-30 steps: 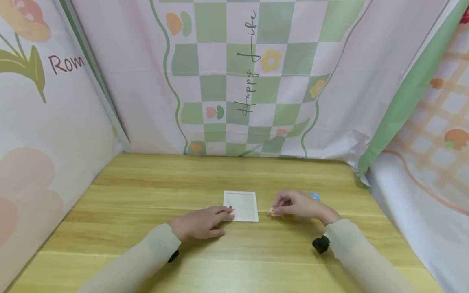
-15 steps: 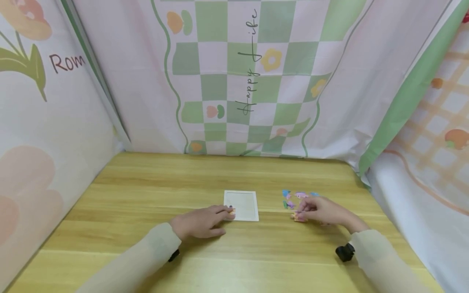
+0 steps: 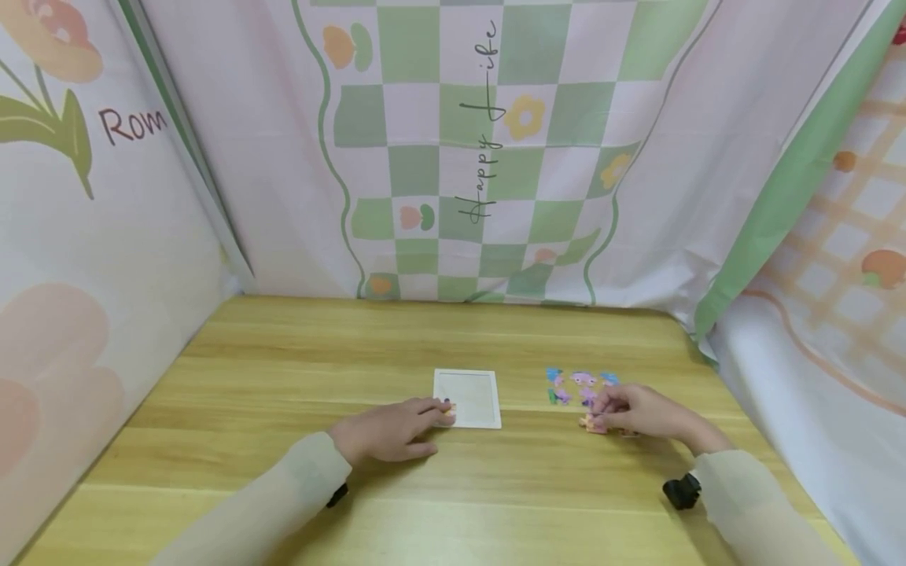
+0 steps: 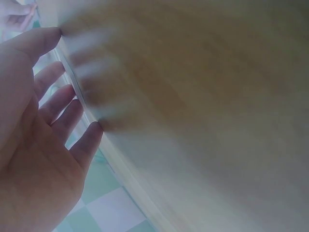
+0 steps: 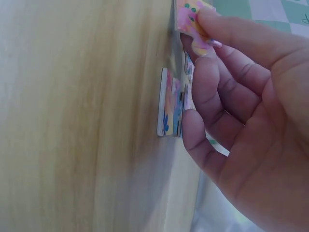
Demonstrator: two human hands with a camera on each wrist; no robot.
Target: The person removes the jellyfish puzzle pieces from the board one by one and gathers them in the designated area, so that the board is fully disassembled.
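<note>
My right hand point(image 3: 647, 413) pinches a pink and yellow jigsaw piece point(image 3: 594, 424) between thumb and fingers, low over the table on the right. In the right wrist view that jigsaw piece point(image 5: 190, 17) stands tilted at the fingertips, and another piece point(image 5: 169, 104) lies on the table below. My left hand point(image 3: 392, 430) rests with extended fingers on the near left corner of a white square puzzle frame point(image 3: 497, 405). A small coloured piece point(image 3: 451, 409) shows in that corner, partly under the fingertips. In the left wrist view the left hand point(image 4: 43, 140) has its fingers spread at the table.
Several loose jigsaw pieces point(image 3: 583, 379) in purple, blue and green lie right of the frame, beyond the right hand. One more piece point(image 3: 628, 433) sits partly hidden beneath that hand. Printed curtains point(image 3: 467, 173) enclose the wooden table point(image 3: 340, 346) at the back and sides.
My right hand has moved right and slightly nearer, away from the frame, with the jigsaw piece still pinched. Loose pieces it covered now show. The left hand has stayed in place.
</note>
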